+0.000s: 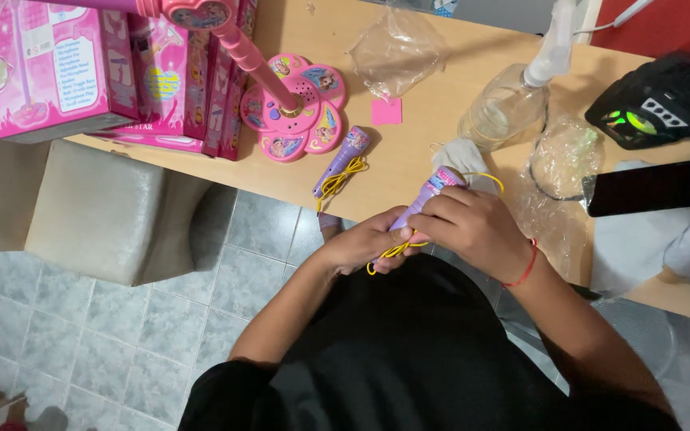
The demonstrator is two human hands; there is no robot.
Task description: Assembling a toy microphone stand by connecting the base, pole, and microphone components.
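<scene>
Hands meet at the middle of the frame, over the table (409, 172) edge. The left hand (365, 246) and the right hand (473, 227) both clasp a purple toy microphone (425, 195) with a yellow cord (389, 251). A second purple microphone (343, 160) lies just above, beside the pink flower-shaped stand (293, 108).

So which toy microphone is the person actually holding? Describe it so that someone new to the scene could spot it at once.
Start at the wooden table and go to its near edge, where the left hand and right hand meet. The held microphone is purple, with a yellow cord looping below the fingers. Its twin, the second microphone, lies untouched beside the pink flower-shaped stand base.
</scene>
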